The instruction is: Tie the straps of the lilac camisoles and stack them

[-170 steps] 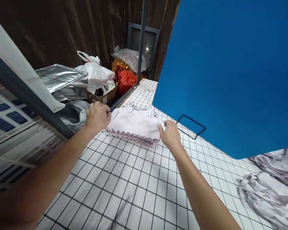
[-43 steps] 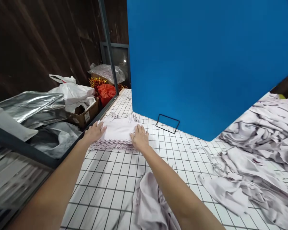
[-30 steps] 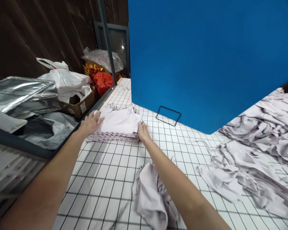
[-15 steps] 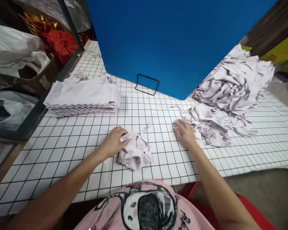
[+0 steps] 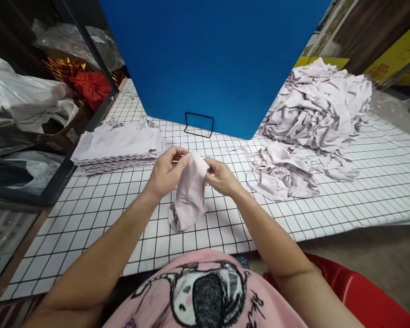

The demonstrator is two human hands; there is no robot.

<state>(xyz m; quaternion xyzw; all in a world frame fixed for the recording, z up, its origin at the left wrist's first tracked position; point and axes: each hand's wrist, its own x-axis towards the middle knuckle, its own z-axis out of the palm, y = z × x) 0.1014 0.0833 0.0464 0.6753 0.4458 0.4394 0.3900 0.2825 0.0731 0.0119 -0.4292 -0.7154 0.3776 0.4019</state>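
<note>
Now both hands are lifted a little above the worktop (image 5: 362, 196), near the middle of its front edge. The left hand (image 5: 166, 171) and the right hand (image 5: 220, 175) pinch the top of a pale lilac cloth piece (image 5: 189, 200) between thumb and fingers, one hand on each side, with the fingertips closed on the fabric. The cloth hangs down from the hands, and its lower end rests crumpled on the gridded surface.

A folded stack (image 5: 118, 143) of the same fabric lies flat at the left edge, with its layers showing along the side. A small loose pile (image 5: 280, 173) lies just to the right of the right hand, apart from it. A big loose heap (image 5: 317, 100) fills the far right corner. A blue board (image 5: 208, 59) stands along the far edge, and a black wire frame (image 5: 198, 125) stands in front of it.
</note>
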